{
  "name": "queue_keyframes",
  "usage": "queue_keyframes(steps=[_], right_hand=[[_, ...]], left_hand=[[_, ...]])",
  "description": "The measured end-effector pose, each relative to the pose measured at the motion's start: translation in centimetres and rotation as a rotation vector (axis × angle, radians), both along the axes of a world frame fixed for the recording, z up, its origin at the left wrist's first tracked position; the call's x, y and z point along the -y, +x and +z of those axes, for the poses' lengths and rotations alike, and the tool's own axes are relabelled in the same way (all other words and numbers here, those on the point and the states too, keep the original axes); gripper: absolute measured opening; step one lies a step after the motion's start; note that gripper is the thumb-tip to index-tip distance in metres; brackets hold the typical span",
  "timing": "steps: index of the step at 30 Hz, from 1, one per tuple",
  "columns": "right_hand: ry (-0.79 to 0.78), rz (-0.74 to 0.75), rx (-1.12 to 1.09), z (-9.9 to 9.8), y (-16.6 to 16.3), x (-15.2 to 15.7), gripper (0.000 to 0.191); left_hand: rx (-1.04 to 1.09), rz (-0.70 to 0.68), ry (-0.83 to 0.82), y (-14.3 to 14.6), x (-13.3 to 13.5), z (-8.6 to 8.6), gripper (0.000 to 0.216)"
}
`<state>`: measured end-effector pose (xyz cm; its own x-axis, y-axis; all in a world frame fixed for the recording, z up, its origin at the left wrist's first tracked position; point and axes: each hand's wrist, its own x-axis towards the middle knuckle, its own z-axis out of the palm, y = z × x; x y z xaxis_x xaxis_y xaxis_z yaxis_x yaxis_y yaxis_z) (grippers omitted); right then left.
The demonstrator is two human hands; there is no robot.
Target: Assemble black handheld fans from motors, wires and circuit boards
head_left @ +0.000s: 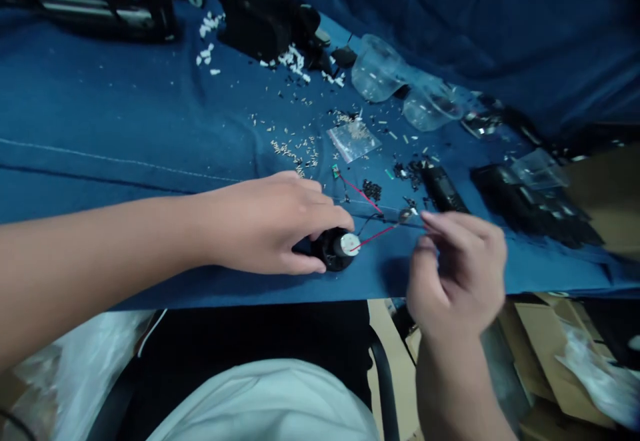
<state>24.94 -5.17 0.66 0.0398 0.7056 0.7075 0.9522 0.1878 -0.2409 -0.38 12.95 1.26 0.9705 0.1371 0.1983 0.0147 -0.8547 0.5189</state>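
My left hand (270,224) rests on the blue cloth and grips a small round black part with a silver centre (340,248). Red and black wires (373,218) run from this part up to a tiny green board (335,171) and across toward my right hand. My right hand (457,271) hovers at the table's front edge, fingers curled in a pinch near a small metal piece (406,214) at the end of the wires. Motion blur hides what the pinch holds.
The blue cloth (125,128) is strewn with small white and black bits. A little plastic bag (354,138), clear plastic cups (380,68), black housings (265,18) and black parts (530,204) lie behind and to the right. Cardboard boxes (545,334) sit on the floor.
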Motion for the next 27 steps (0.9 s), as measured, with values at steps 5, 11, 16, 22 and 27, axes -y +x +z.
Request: queue_keyframes(steps=[5,11,16,22,27], right_hand=[[-0.276,0.274,0.146,1.1,3.7,-3.5,0.048],[-0.297,0.477,0.237,1.7,4.9,-5.8,0.051],[-0.263,0.501,0.376,2.6,4.9,-7.0,0.046],[-0.172,0.53,0.573,2.8,4.4,-7.8,0.024],[-0.106,0.578,0.539,3.6,4.9,-8.0,0.023]], left_hand=[[0.01,0.002,-0.022,0.0,-0.1,0.0,0.045],[-0.015,0.002,-0.051,0.0,-0.1,-0.1,0.048],[-0.015,0.01,-0.054,0.1,0.0,-0.2,0.043],[-0.025,0.011,-0.033,0.2,0.1,-0.2,0.045],[-0.024,0.02,-0.001,0.2,0.2,-0.1,0.046]])
